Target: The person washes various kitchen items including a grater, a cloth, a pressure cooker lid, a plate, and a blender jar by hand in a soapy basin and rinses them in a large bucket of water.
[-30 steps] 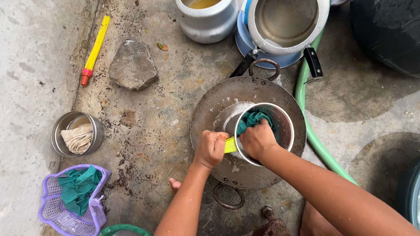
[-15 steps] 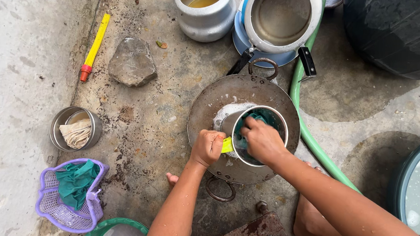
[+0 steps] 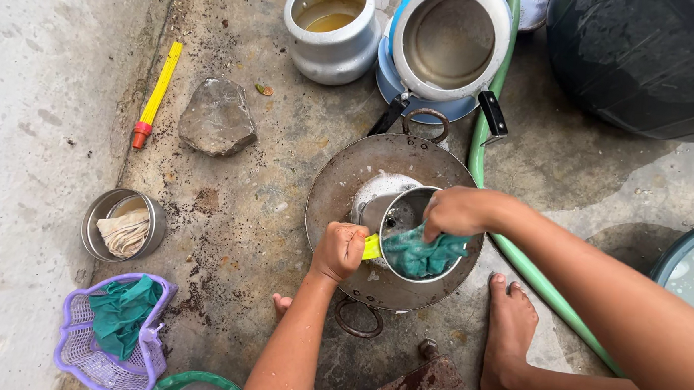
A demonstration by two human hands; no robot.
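A small steel pot (image 3: 398, 216) with a yellow handle (image 3: 372, 247) sits tilted inside a wide dark wok (image 3: 339, 194) on the concrete floor. My left hand (image 3: 339, 251) grips the yellow handle. My right hand (image 3: 458, 211) presses a teal scrubbing cloth (image 3: 419, 256) against the pot's rim and inside. White soap foam (image 3: 379, 187) lies in the wok behind the pot.
Behind the wok stand a metal pot with yellowish liquid (image 3: 331, 27) and a white-rimmed pan (image 3: 450, 41). A green hose (image 3: 519, 262) runs on the right past my foot (image 3: 508, 341). At left lie a stone (image 3: 217, 117), a yellow brush (image 3: 155, 95), a tin (image 3: 123, 225) and a purple basket (image 3: 109, 337).
My right hand has moved with the cloth from deep inside the pot up to its rim, and the pot has tilted a little. The view shifted slightly.
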